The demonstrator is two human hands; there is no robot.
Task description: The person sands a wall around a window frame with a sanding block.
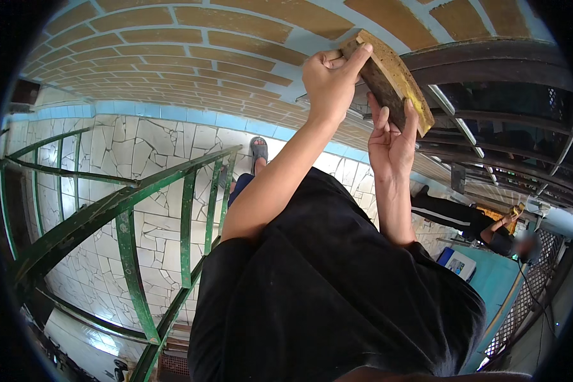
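In both my hands is a slightly curved block (379, 79), held up in front of a wall with tan bricks and pale blue joints. Its broad side is dark and mottled; the narrow face is tan, pitted and marked with yellow. Whether it is wood or a worn sponge, I cannot tell. My left hand (332, 83) grips the upper end, its thumb on the edge. Lower down, my right hand (394, 136) supports the other end between thumb and fingers. Part of the dark side is hidden behind the fingers.
A green metal ladder-like frame (129, 200) stands at left on the stone-patterned floor (148, 138). The brick-patterned wall (238, 21) adjoins a dark barred window (501, 100). At right, another person (453, 217) holds up a yellow object (517, 208) near a teal surface (487, 272).
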